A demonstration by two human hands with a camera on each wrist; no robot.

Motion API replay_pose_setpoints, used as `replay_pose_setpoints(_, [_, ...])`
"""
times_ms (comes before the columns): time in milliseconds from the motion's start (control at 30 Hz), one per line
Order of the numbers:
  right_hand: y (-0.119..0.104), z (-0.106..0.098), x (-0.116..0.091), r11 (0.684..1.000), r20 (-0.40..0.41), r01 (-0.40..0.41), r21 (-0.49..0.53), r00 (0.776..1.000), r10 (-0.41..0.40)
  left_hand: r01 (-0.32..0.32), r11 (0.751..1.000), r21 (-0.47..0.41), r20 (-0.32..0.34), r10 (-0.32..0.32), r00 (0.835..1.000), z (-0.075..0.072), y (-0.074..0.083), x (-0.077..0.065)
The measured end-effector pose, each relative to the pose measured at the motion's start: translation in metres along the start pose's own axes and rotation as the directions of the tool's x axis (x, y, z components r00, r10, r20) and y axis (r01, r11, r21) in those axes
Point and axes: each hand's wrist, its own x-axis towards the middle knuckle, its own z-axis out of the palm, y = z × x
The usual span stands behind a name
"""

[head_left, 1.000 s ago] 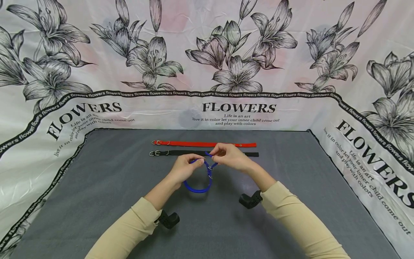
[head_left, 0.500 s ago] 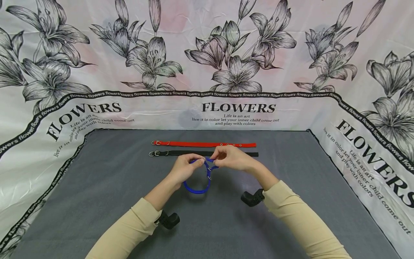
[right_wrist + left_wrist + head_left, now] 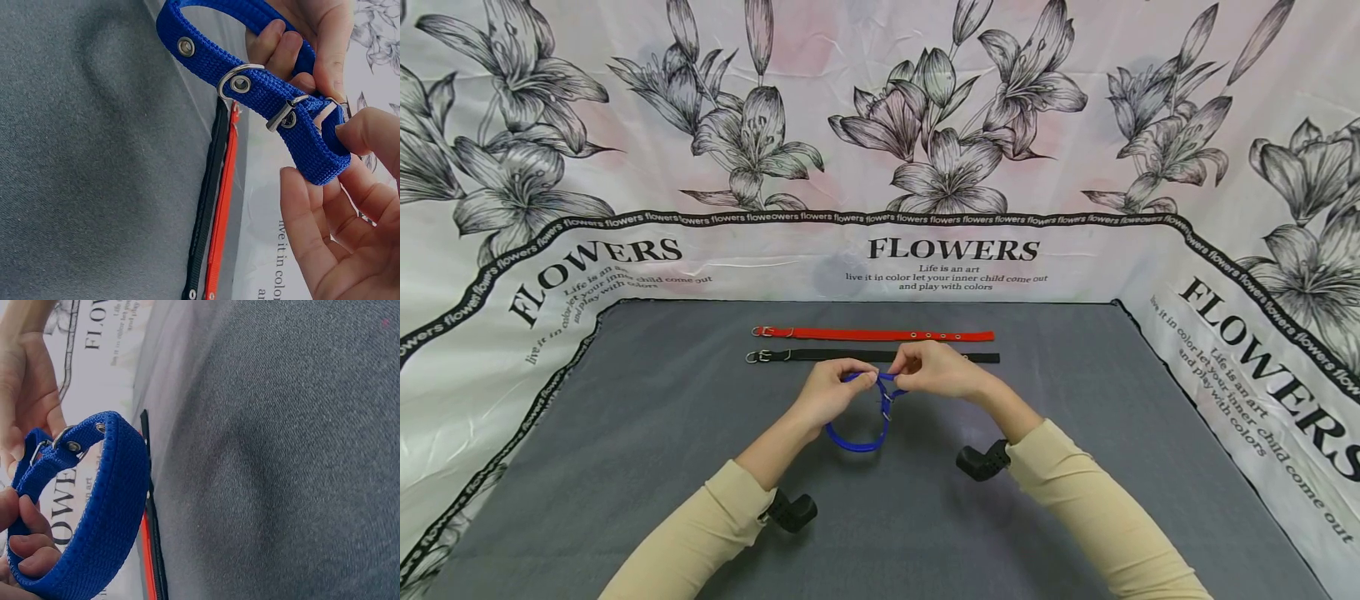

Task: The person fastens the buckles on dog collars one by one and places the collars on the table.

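Between the two hands hangs a blue webbing collar [image 3: 857, 447] bent into a ring, held above the table. My left hand [image 3: 827, 396] grips the band beside the buckle, thumb against curled fingers. My right hand [image 3: 938, 368] pinches the strap's end part, which is folded into a small loop. Close up in the right wrist view, the collar [image 3: 206, 53] shows metal eyelets, a D-ring [image 3: 223, 81] and the buckle [image 3: 281, 117] with the strap running through it. In the left wrist view the wide padded band [image 3: 115, 506] curves below the fingers.
Behind the hands a red collar [image 3: 850, 335] and a black collar [image 3: 820, 354] lie flat and side by side on the grey tabletop [image 3: 880, 533], buckles to the left. The right hand overlaps the black one. A white flower-printed cloth [image 3: 775, 258] stands around the table.
My right hand has come slightly down, and the strap end that pointed up now bends over toward my left hand. The left hand has stayed almost in place, gripping the collar.
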Motion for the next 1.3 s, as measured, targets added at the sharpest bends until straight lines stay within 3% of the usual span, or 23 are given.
replay_pose_setpoints(633, [0.003, 0.008, -0.001, 1.0, 0.006, 0.02, -0.01, 1.0, -0.02, 0.019, 0.999, 0.048, 0.06, -0.022, 0.998, 0.0, -0.005, 0.001])
replay_pose_setpoints(800, [0.005, 0.01, 0.0, 0.994, -0.029, -0.026, 0.107, 0.999, 0.029, 0.022, 1.0, 0.017, 0.032, -0.023, 0.999, -0.001, -0.004, 0.002])
replay_pose_setpoints(967, [0.006, 0.01, 0.0, 0.967, -0.094, -0.088, 0.241, 0.989, 0.113, 0.018, 0.999, -0.026, -0.026, -0.018, 0.999, -0.002, -0.001, 0.005])
replay_pose_setpoints(1133, [0.008, 0.01, 0.001, 0.956, -0.107, -0.096, 0.276, 0.986, 0.13, 0.022, 0.999, -0.044, -0.046, -0.024, 0.999, -0.003, 0.0, 0.005])
replay_pose_setpoints(1300, [0.01, 0.011, 0.0, 0.962, -0.083, -0.058, 0.268, 0.993, 0.083, 0.026, 0.999, -0.04, -0.031, -0.028, 0.999, -0.002, 0.0, 0.004])
